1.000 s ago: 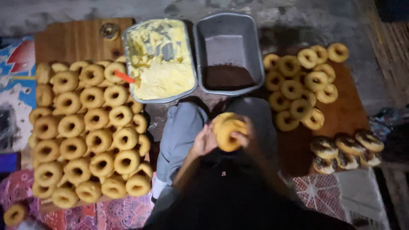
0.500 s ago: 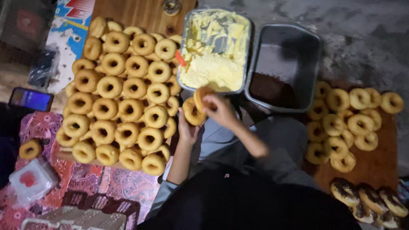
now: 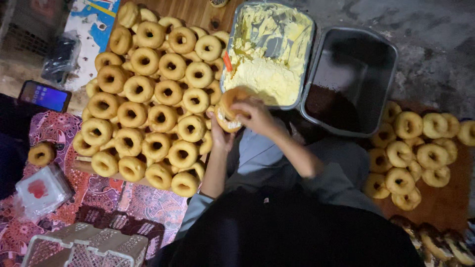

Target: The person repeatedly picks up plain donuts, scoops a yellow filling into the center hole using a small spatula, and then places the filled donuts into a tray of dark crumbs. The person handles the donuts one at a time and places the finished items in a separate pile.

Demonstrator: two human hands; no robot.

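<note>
Left hand [image 3: 221, 134] half behind doughnut [image 3: 229, 110], iced doughnuts [image 3: 445, 244] cut off bottom-right

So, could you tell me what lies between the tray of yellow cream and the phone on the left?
In the head view, a wooden board piled with plain doughnuts fills most of the stretch between the cream tray and the phone.

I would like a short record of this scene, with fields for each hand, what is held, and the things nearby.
left hand: left hand holds the doughnut from below
right hand: right hand rests on top of the same doughnut
doughnut: split open, pale filling shows at its edge
cream tray: cream tray just beyond the hands, holds yellow cream
dark tray: dark tray beside it, brown powder at the bottom
plain doughnuts: plain doughnuts piled on a board
phone: phone with its screen lit
</note>
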